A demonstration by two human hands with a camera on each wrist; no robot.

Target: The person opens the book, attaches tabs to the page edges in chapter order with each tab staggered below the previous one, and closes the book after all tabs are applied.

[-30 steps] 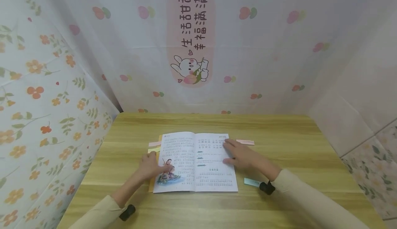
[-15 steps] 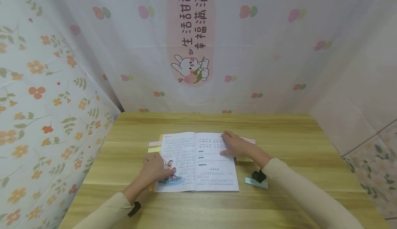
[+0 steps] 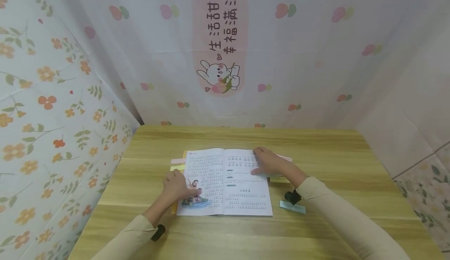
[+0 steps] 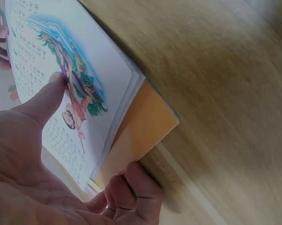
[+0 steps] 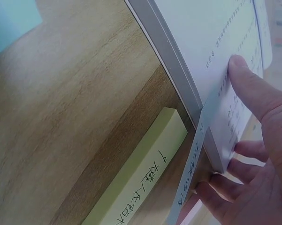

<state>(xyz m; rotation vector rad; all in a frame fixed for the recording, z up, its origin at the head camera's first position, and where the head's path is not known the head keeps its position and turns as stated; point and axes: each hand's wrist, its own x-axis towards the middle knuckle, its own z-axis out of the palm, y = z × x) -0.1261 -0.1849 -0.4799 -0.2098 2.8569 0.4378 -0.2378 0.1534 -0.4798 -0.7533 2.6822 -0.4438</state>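
Observation:
An open book (image 3: 242,199) with printed pages lies on the wooden table, a colour picture on its left page. My left hand (image 3: 174,187) holds the book's left side. In the left wrist view its thumb presses on the picture, and the curled fingers touch the edge of the orange cover (image 4: 148,124). At the upper right side, my right hand (image 3: 270,162) grips the book's edge. Its thumb lies on the page in the right wrist view, with the other fingers bent at the edge. A pale strip (image 5: 191,164) with handwriting sticks out from the pages there.
A pink tab (image 3: 177,161) and a yellow tab (image 3: 177,167) stick out at the book's left. Near its right side lie a yellow-green strip (image 5: 141,176) with handwriting and a light blue strip (image 3: 297,207). A printed curtain (image 3: 306,56) hangs behind the table (image 3: 228,236).
My right hand has moved up along the book's right edge, uncovering more of the blue strip. The left hand has shifted slightly, its thumb still on the picture.

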